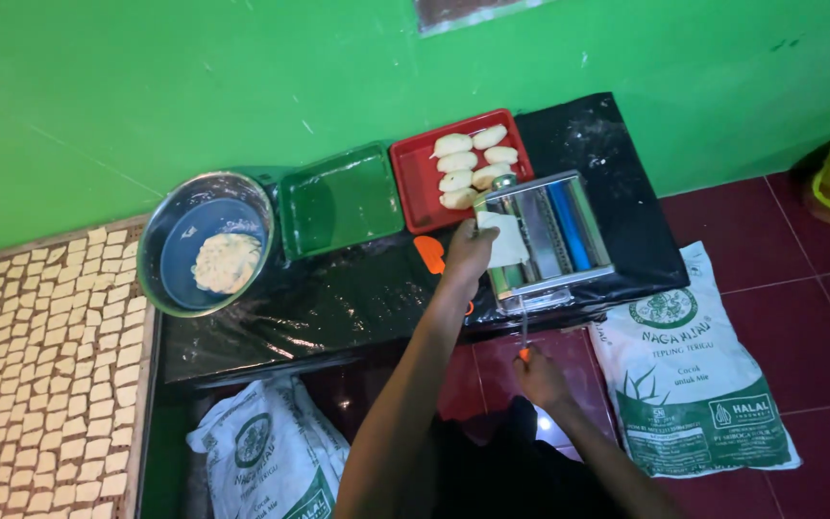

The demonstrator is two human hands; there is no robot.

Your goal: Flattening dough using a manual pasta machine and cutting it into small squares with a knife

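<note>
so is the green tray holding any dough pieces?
No, the green tray is bare; the dough pieces lie in the red tray beside it.

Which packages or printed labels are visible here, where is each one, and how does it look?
White plastic flour sack with green print: lies flat on the dark red floor tiles, right of the black table; round green emblem near its top, green band along its bottom.
Second white sack with green print: on the floor under the table's front edge, left of the person's arms; crumpled, partly cut off.

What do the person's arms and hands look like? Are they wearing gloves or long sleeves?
No gloves and no long sleeves. The left hand and the right hand are bare, and both forearms are bare too. No rings, watch or bracelets show. It is too dim to tell more.
</note>
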